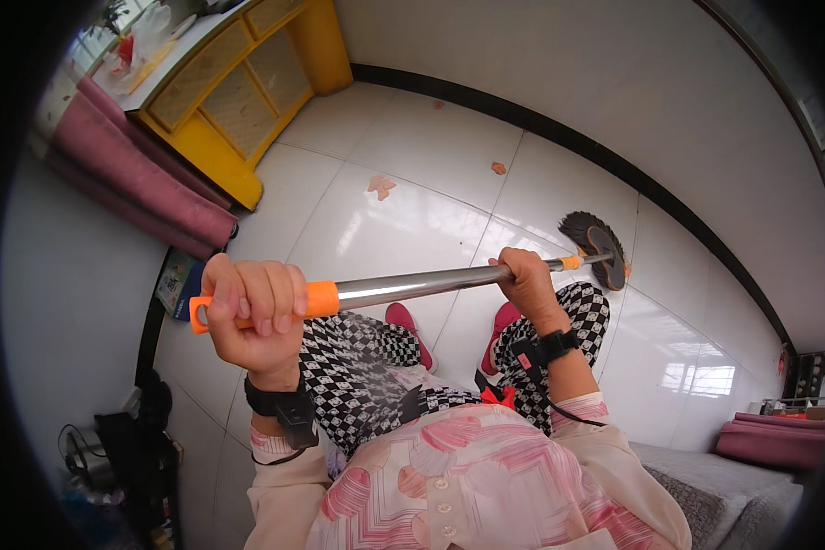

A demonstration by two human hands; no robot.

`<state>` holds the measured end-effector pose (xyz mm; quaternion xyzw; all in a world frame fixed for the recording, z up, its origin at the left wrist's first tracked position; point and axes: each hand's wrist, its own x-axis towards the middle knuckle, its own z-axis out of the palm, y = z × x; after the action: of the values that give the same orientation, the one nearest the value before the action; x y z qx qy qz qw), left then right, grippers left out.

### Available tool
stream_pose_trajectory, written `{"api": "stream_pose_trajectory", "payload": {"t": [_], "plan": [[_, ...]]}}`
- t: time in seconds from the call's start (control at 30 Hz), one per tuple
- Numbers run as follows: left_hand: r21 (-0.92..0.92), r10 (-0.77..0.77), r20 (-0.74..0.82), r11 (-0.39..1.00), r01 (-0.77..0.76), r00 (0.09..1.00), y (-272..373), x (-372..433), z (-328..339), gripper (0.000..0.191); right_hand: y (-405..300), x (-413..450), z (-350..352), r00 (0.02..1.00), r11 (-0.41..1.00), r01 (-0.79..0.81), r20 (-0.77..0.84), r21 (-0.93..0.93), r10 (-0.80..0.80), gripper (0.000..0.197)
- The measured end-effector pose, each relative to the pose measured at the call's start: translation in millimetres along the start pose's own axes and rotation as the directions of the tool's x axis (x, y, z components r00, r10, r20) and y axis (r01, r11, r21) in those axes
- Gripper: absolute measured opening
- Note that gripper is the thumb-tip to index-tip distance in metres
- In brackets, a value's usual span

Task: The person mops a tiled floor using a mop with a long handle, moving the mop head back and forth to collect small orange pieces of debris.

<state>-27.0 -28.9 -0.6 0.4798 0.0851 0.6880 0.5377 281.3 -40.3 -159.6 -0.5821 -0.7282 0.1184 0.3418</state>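
My left hand (256, 309) is closed around the orange plastic grip at the top end of a long-handled mop or broom. Further down its shiny metal pole (419, 284), my right hand (528, 278) is wrapped around the shaft. The pole slants away to the right, past an orange collar (569, 263). Its dark oval head (606, 258), with a shaggy fringe, is at the floor beyond my right knee. A little orange-brown matter shows at the head's edge. Pale orange-brown scraps (381, 187) lie on the tiles, with a smaller scrap (498, 168) to their right.
A yellow cabinet (247, 96) with a white top stands at the far left, beside rolled pink fabric (144, 172). A dark baseboard (564, 144) runs along the wall. Behind on the right is a grey upholstered seat (722, 481). Dark items (134, 440) stand at lower left.
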Motion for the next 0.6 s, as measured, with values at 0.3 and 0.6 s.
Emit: {"api": "stream_pose_trajectory", "payload": {"t": [0.3, 0.6], "plan": [[-0.041, 0.082, 0.054, 0.996, -0.08, 0.995, 55.9, -12.5, -26.3, 0.028, -43.0, 43.7, 16.2, 0.981, 0.978, 0.194, -0.008, -0.077, -0.195, 0.018], [0.244, 0.341, -0.02, 0.913, -0.326, 0.94, 198.3, -114.3, -33.8, 0.03, -160.3, 88.7, 94.8, 0.793, 0.806, 0.556, 0.16, 0.204, -0.587, 0.011]]}}
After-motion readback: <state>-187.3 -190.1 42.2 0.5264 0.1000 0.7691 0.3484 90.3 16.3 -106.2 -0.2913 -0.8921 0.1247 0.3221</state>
